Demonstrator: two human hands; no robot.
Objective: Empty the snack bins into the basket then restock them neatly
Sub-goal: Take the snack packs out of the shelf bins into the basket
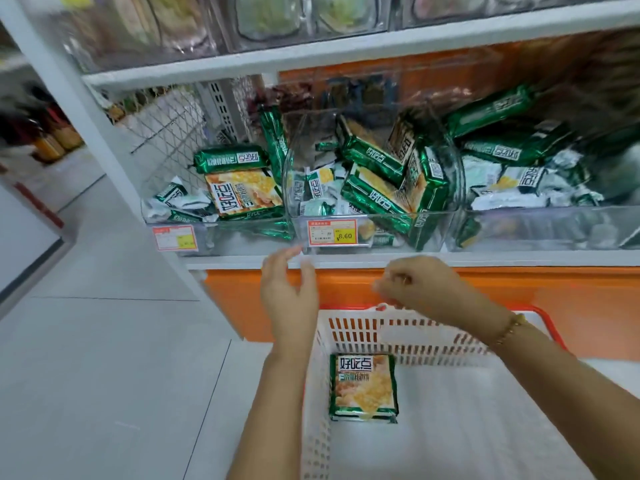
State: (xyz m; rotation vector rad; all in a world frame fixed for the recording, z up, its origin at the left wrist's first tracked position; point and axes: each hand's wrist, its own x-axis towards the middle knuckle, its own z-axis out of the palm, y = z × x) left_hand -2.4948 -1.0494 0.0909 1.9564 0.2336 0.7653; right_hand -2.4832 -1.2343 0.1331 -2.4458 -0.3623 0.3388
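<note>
Clear plastic snack bins stand in a row on the shelf: a left bin (pixel 194 233), a middle bin (pixel 433 233) and a right bin (pixel 540 230), all holding green cracker packs and small silver sachets. A white basket (pixel 322 344) with red handles sits on the floor below. One green cracker pack (pixel 363 386) lies flat in the basket. My left hand (pixel 289 289) is raised with relaxed fingers just under the middle bin's front edge, holding nothing. My right hand (pixel 412 284) hovers above the basket's far rim, fingers loosely curled, with nothing visible in it.
A white shelf edge (pixel 485 259) runs in front of the bins, with an orange base panel (pixel 588 306) beneath. Price tags (pixel 332 232) hang on the bin fronts. A wire mesh divider (pixel 166 133) closes the shelf's left end. Grey tiled floor (pixel 104 341) spreads to the left.
</note>
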